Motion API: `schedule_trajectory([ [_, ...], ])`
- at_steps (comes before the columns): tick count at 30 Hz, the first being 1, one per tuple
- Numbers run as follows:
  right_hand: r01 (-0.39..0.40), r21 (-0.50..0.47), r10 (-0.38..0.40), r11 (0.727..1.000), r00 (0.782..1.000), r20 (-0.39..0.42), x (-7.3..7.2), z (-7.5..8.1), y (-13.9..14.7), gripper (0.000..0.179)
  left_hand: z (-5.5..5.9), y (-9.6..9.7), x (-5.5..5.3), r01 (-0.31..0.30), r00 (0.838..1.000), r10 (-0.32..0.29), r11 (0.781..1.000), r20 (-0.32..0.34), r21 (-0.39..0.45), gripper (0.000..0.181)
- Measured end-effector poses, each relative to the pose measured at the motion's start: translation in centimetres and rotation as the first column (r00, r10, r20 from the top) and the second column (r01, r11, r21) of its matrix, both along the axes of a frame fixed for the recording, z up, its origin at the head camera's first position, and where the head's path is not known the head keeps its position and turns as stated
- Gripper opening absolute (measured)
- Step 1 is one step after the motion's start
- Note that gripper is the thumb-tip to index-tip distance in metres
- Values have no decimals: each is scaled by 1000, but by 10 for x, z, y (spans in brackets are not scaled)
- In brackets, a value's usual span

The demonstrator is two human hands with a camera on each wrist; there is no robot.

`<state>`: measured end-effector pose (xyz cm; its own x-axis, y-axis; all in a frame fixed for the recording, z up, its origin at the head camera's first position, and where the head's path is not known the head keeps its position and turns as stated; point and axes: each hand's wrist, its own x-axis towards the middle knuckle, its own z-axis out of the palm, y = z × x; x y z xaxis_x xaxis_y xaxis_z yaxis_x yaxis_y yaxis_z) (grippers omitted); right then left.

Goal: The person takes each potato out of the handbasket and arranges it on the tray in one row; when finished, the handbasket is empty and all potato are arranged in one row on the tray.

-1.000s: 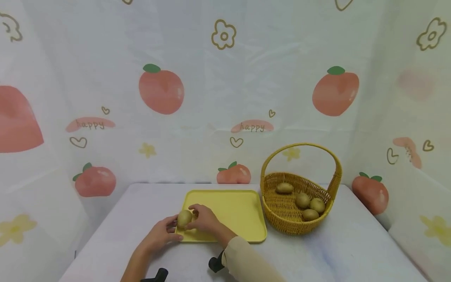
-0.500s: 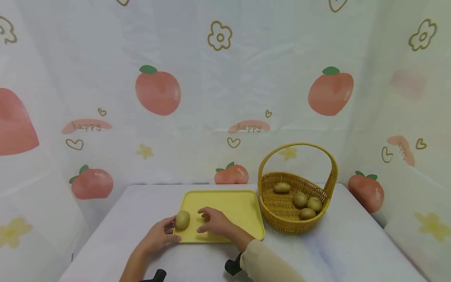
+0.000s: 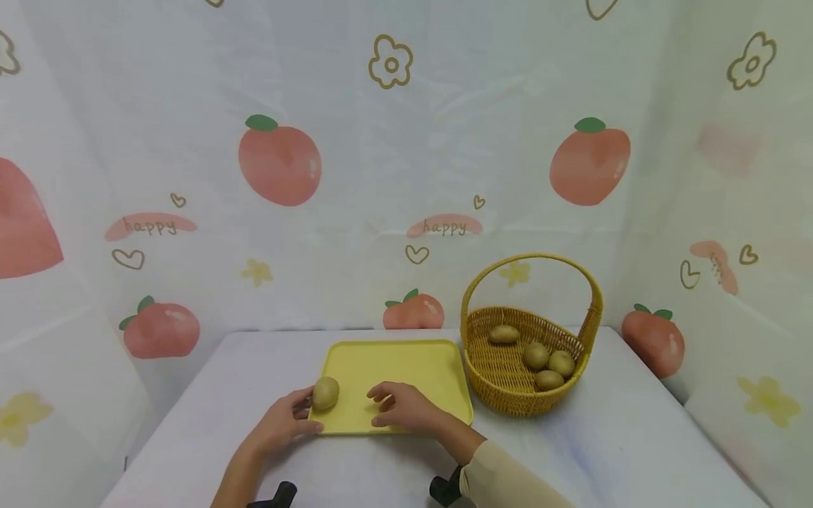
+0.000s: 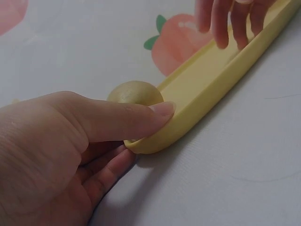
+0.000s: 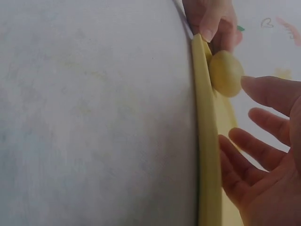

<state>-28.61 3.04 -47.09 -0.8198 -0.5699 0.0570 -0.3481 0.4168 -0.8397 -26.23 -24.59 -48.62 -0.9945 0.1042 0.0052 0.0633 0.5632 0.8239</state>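
Observation:
A round tan potato sits on the left end of a yellow rectangular tray. My left hand grips the tray's near left corner; in the left wrist view the thumb lies over the rim and fingers curl outside and below it. That thumb partly covers the potato there. Over the tray's middle, to the right of the potato, my right hand hovers with loosely bent, spread fingers and nothing in them. In the right wrist view, its thumb tip overlaps the potato's edge.
To the right of the tray stands a yellow woven basket with a tall arched handle. Several potatoes lie inside it. A white cloth covers the table, and a fruit-printed curtain hangs behind and at both sides.
My right hand has drawn away from the potato to the right, over the tray's middle. The potato stays at the left end, and my left hand keeps to the corner.

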Motion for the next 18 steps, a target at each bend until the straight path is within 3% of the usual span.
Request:
schedule_trajectory([
  [5, -65, 38, 67, 997, 996, -60, 2, 15, 13, 37, 3, 0, -2, 11, 1000, -11, 1000, 0, -4, 85],
  [12, -92, -60, 84, 994, 990, -115, 3, 38, 40, 27, 2, -1, -3, 4, 1000, -4, 1000, 15, -4, 86],
  [18, -110, -86, 94, 990, 980, -173, -2, 55, 71, 25, 1, 0, -3, -7, 1000, 7, 1000, 30, -23, 86],
])
